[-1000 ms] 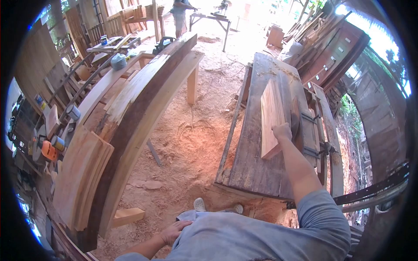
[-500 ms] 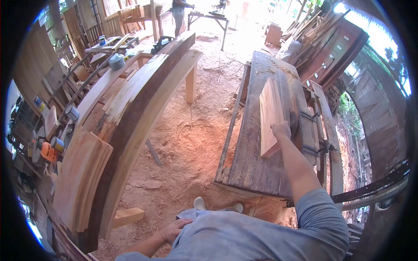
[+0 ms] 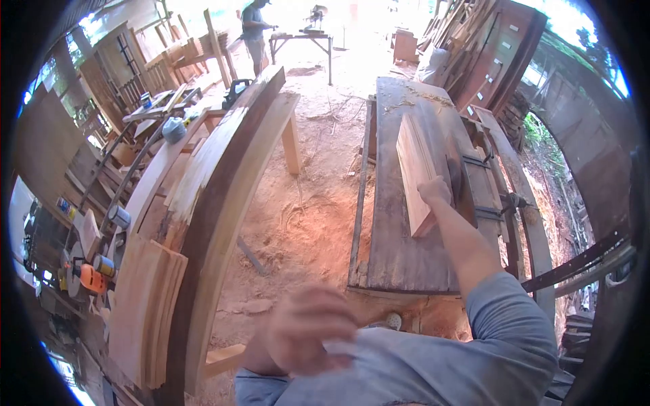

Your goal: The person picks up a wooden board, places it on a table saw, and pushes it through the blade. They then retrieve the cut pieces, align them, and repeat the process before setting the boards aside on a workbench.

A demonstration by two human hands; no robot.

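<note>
Our right hand sits closed on the near end of the board, fingers wrapped over its top edge, arm stretched fwd across the counter. Our left hand is up close to the camera, blurred, in front of our grey shirt; can't tell if it's open or closed, and it holds nothing we can make out.

Key relation: the board stands on edge on the counter, long axis running straight away from us, in line w/ the right forearm. Its bulk lies beyond the right hand; only a short stub comes back toward us past the grip. Right hand is on it, left hand is well apart, down and to the left near our body.

Just right of the right hand runs a dark rail w/ metal fittings. Left of the left hand, across the sawdust floor, long curved planks rest on a trestle, w/ an orange power tool further left. Far ahead another person stands at a stand.
</note>
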